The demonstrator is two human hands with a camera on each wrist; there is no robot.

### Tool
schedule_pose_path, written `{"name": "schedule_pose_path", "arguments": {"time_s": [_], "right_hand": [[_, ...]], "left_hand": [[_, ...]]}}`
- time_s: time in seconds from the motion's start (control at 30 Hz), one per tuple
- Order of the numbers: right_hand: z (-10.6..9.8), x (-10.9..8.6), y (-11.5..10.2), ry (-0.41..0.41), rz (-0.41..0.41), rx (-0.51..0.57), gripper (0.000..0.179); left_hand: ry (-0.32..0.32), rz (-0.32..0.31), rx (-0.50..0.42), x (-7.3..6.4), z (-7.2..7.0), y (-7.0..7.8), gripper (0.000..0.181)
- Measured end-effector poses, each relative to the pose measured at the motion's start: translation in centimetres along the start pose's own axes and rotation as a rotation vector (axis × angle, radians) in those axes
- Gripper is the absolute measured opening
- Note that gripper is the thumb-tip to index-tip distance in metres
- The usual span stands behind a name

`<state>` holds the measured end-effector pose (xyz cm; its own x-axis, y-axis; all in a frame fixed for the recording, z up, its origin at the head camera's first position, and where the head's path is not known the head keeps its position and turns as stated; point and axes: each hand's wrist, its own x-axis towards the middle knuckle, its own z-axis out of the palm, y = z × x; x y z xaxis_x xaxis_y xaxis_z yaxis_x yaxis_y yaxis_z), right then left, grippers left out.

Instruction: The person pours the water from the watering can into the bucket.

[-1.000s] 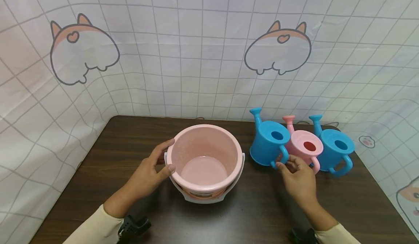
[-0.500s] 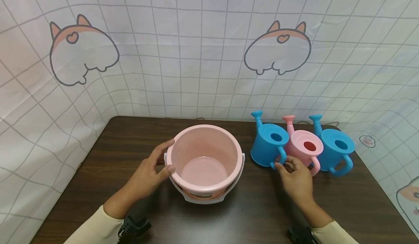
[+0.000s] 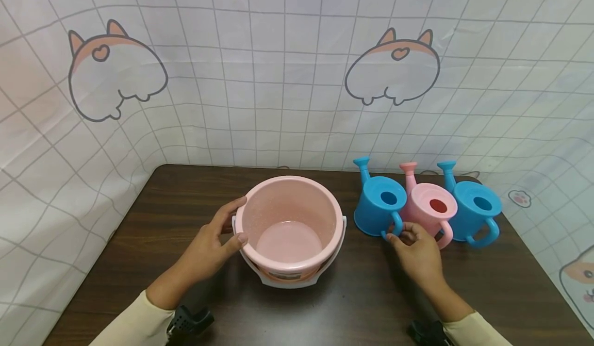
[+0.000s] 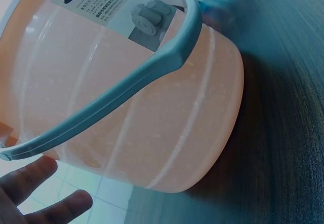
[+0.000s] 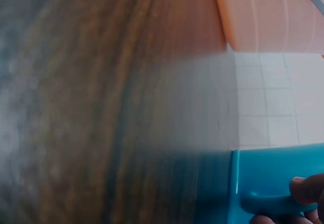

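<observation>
A pale pink bucket (image 3: 287, 269) with a light grey handle (image 4: 126, 84) stands upright mid-table. My left hand (image 3: 211, 248) rests against its left side, the thumb and forefinger touching the rim. In the left wrist view, two fingers (image 4: 63, 210) extend beside the bucket wall without curling round it. Farther right, a blue watering can (image 3: 377, 209) stands upright, and my right hand (image 3: 419, 256) pinches the lower part of its handle (image 3: 397, 222). The right wrist view shows the thumb and fingertips at the blue handle (image 5: 273, 203).
Close beside that can stand a pink watering can (image 3: 429, 201) and another blue watering can (image 3: 478, 201), all with spouts pointing back. The dark wooden table (image 3: 352, 305) meets a white grid-patterned cloth (image 3: 278, 103) behind and at the sides.
The held blue watering can has come down slightly and shifted a little left, my right hand moving with it. My left hand and the bucket have stayed put.
</observation>
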<state>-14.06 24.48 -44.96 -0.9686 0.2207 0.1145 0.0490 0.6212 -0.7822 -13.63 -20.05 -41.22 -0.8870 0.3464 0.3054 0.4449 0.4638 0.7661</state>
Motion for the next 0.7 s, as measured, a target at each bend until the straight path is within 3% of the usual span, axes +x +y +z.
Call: {"name": "schedule_pose_path", "arguments": {"time_s": [0.17, 0.43, 0.7], "right_hand": [[-0.7, -0.4, -0.4, 0.0, -0.024, -0.016, 0.044], [-3.1, -1.9, -1.6, 0.135, -0.086, -0.098, 0.043], [-5.4, -2.4, -1.3, 0.241, -0.018, -0.173, 0.042]], "left_hand": [[-0.003, 0.001, -0.006, 0.0, 0.0, 0.0, 0.067], [-0.009, 0.002, -0.004, 0.1, 0.0, 0.0, 0.067], [-0.001, 0.005, -0.01, 0.0, 0.0, 0.0, 0.067]]}}
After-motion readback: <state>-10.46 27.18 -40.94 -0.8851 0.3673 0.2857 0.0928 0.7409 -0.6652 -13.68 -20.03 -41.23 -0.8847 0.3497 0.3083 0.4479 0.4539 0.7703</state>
